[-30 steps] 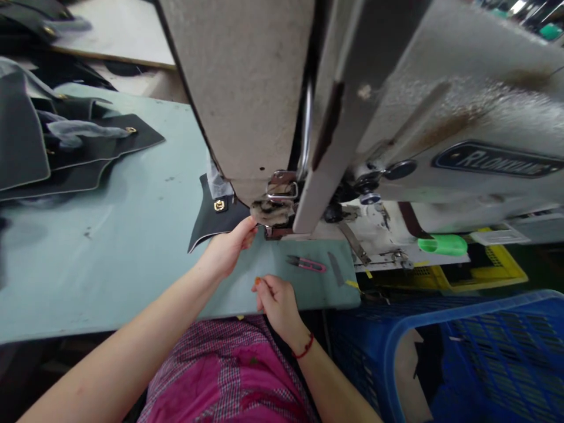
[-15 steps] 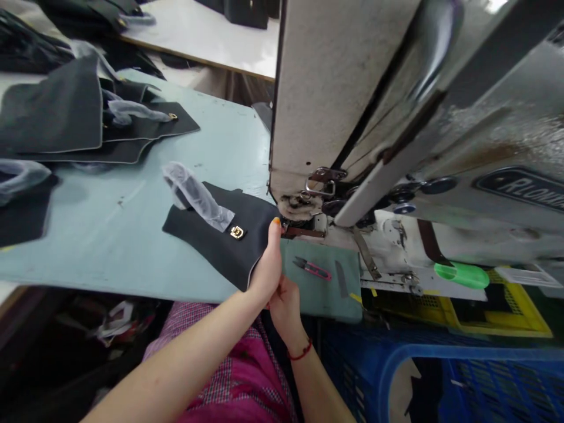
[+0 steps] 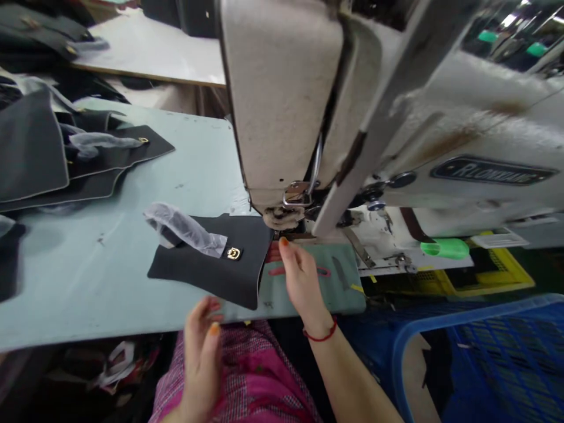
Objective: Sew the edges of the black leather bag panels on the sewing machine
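Observation:
A black leather panel point(image 3: 211, 279) with a gold clasp point(image 3: 234, 253) and a plastic-wrapped handle point(image 3: 187, 229) lies flat on the pale green table, its right end by the sewing machine's needle area. My right hand point(image 3: 304, 285) is at the panel's right edge, thumb raised and fingers stretched toward the edge; whether the fingertips go under it I cannot tell. Pink thread snips point(image 3: 324, 271) lie partly hidden behind that hand. My left hand point(image 3: 203, 352), slightly blurred, hovers at the table's front edge below the panel, fingers apart and holding nothing.
The sewing machine point(image 3: 282, 106) towers over the table's right side. Stacked black leather pieces point(image 3: 30, 147) lie at the left. A blue crate point(image 3: 480, 320) and a yellow crate point(image 3: 511, 279) stand at the lower right. A green tube point(image 3: 445, 248) sits on the machine bed.
My left hand has let go of the panel's right end and moved down and left. My right hand has come up from below the table edge to the panel's right edge. The view has shifted.

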### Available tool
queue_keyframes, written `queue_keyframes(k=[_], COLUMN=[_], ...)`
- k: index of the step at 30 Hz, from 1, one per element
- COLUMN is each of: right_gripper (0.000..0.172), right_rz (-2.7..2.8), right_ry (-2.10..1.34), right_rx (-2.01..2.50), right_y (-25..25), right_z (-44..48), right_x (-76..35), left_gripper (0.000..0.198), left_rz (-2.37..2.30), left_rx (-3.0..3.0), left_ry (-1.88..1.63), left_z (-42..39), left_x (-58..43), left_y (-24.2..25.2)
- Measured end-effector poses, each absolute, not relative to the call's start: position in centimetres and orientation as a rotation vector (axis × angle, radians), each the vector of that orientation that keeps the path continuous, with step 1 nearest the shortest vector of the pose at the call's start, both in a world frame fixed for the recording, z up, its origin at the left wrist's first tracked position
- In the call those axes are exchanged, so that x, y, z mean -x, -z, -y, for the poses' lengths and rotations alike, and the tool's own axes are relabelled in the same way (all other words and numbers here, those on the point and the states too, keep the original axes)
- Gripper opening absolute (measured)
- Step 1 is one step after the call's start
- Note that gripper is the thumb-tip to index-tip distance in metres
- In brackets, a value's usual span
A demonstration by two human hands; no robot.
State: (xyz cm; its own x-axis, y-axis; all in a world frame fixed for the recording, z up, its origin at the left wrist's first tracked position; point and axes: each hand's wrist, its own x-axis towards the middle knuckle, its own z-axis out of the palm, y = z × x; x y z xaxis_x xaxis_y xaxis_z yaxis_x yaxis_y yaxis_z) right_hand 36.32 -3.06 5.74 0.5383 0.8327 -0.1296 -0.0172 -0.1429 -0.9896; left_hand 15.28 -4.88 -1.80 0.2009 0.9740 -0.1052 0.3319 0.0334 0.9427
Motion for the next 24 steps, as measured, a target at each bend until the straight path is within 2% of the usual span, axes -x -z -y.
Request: queue_keyframes(k=[2, 4, 7, 10, 17, 24], right_gripper=[0.051, 0.053, 0.050, 0.050, 0.049, 0.049], right_rz=[0.805, 0.830, 0.777, 0.762, 0.850, 0.879], right_ry=[-0.829, -0.772, -0.726, -0.682, -0.716, -0.866], right_rx=[1.579, 1.601, 1.594, 1.623, 1.649, 1.623], right_y=[-6.2, -6.2, -5.6, -5.2, -5.5, -6.0], right_z=[1.7, 0.8, 0.4, 0.6, 1.3, 1.4], right_x=[-35.8, -35.1, -34.2, -33.8, -35.4, -37.2], left_gripper=[0.052, 0.060, 0.071, 0.089, 0.102, 0.098], left_rz=[-1.248, -1.016, -0.506, -0.184, -0.236, -0.439], left_rx=[-1.805, -2.270, -2.661, -2.737, -2.972, -3.024], left_ry=[-0.894, -0.772, -0.412, -0.167, -0.151, -0.148], left_z=[0.8, -4.9, -12.6, -16.5, -14.7, -12.1], left_x=[-12.0, -11.4, -14.5, -18.4, -20.1, -19.9], left_y=[1.5, 0.0, -2.9, -4.6, -5.6, -6.7])
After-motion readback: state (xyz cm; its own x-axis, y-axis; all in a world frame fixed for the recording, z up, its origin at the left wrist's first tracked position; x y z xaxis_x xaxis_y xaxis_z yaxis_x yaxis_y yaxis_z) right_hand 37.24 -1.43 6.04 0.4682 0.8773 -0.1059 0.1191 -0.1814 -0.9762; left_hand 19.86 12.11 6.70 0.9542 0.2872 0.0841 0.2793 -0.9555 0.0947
